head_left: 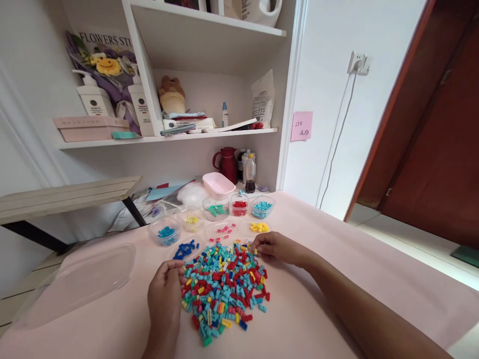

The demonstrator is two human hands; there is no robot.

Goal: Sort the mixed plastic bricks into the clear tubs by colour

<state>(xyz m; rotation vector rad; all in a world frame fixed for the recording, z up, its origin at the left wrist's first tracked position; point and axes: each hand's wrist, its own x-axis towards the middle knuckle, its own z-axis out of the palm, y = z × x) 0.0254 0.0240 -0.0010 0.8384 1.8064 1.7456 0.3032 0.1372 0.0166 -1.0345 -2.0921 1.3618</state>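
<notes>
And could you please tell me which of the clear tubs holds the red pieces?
The small back-row tub, between those holding green pieces and light-blue pieces; only it contains red pieces.

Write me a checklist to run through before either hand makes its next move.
1. Left hand at the mixed-colour pile of small plastic bricks: ok, at its left edge.
2. Right hand at the pile: ok, at its far right edge.
3. Right fingers gripping a brick: cannot tell; a yellowish brick shows close by.
4. Small clear plastic tub open, red plastic bricks inside: ok.
5. Pile all one colour: not ok; red, blue, yellow and green lie mixed.
6. Large clear plastic lid or tray apart from the pile: ok, off to the left.
</notes>
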